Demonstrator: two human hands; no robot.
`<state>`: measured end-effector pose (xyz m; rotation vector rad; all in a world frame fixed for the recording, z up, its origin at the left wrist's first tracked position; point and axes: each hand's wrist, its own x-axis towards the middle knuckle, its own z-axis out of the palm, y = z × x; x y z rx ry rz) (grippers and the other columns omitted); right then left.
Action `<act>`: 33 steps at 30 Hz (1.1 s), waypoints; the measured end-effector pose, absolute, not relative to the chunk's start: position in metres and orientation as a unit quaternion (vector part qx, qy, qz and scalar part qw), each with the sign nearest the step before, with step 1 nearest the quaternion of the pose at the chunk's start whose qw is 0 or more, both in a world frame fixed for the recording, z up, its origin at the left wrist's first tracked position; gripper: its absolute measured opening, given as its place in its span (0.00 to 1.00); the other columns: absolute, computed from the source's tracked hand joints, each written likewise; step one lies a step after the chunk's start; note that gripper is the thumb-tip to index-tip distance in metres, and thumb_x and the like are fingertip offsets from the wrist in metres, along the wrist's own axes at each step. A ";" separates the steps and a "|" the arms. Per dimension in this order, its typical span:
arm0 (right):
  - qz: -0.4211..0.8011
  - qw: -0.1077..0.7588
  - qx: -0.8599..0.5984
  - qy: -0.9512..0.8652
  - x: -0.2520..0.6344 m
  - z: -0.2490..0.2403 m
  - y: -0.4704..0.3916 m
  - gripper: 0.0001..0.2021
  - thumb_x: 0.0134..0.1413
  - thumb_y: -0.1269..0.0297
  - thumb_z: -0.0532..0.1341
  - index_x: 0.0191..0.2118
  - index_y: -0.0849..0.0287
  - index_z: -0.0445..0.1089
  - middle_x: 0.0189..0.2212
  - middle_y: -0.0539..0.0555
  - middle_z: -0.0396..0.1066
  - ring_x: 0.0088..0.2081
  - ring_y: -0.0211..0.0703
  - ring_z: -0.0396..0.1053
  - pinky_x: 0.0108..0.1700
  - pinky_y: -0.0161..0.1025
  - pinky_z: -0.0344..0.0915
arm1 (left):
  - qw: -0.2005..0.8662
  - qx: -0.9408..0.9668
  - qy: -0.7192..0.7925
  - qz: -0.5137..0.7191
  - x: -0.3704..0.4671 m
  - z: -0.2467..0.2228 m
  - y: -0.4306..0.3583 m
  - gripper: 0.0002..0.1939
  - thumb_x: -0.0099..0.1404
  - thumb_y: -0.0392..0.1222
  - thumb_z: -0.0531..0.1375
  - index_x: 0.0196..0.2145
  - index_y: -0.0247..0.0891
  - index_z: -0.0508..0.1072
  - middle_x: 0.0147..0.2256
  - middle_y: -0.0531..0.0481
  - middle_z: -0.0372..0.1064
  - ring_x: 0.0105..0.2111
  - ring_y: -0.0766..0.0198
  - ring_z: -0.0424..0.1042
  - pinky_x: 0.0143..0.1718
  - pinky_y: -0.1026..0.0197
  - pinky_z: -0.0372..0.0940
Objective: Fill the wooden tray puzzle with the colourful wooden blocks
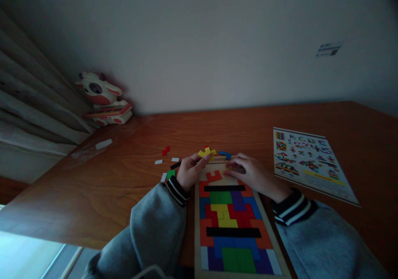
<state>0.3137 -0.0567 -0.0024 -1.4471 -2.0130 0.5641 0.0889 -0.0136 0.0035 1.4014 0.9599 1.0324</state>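
A wooden puzzle board (197, 229) lies in front of me, with coloured block pieces filling its near and middle parts. At its far left corner, my left hand (190, 171) is closed, with yellow puzzle pieces (207, 151) at its thumb and fingertips. My right hand (248, 172) reaches over the far right part of the board, thumb and fingers pinched on a small yellowish puzzle piece, mostly hidden. Between the hands, a red notched piece (214, 176) lies on the bare far end of the board. Just beyond the board is a blue piece (225, 154).
Left of the board lie loose red (166, 151), white (158, 162) and green (171, 174) pieces. A printed pattern sheet (311, 163) lies on the table at right. A cow-shaped toy (105, 98) stands at the back left by the curtain (37, 92). The wall (211, 55) bounds the table's far edge.
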 end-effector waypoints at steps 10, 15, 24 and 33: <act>0.133 0.282 -0.510 -0.802 0.315 -0.001 -0.058 0.10 0.62 0.59 0.60 0.45 0.56 0.74 0.43 0.56 0.74 0.43 0.47 0.74 0.47 0.46 0.71 | 0.547 0.589 0.406 0.435 0.089 0.004 -0.013 0.22 0.57 0.57 0.66 0.23 0.34 0.72 0.22 0.53 0.66 0.23 0.69 0.61 0.26 0.64 0.57; 0.029 0.271 -0.501 -0.822 0.309 -0.001 -0.060 0.13 0.65 0.66 0.54 0.52 0.59 0.70 0.44 0.60 0.74 0.45 0.50 0.74 0.49 0.50 0.72 | 0.545 0.584 0.417 0.434 0.089 0.005 -0.014 0.21 0.56 0.58 0.66 0.25 0.34 0.75 0.23 0.53 0.67 0.24 0.69 0.62 0.27 0.64 0.58; 0.030 0.256 -0.490 -0.833 0.308 0.005 -0.065 0.22 0.60 0.75 0.52 0.58 0.52 0.67 0.47 0.59 0.71 0.47 0.51 0.71 0.50 0.53 0.70 | 0.542 0.584 0.421 0.432 0.088 -0.001 -0.011 0.20 0.58 0.58 0.65 0.29 0.34 0.76 0.26 0.51 0.69 0.26 0.68 0.63 0.29 0.64 0.58; 0.018 0.214 -0.425 -0.879 0.303 0.006 -0.067 0.19 0.57 0.78 0.56 0.45 0.48 0.77 0.46 0.60 0.69 0.49 0.55 0.66 0.49 0.56 0.67 | 0.542 0.581 0.429 0.431 0.088 0.002 -0.012 0.20 0.57 0.57 0.66 0.28 0.34 0.76 0.25 0.52 0.69 0.24 0.69 0.62 0.27 0.64 0.57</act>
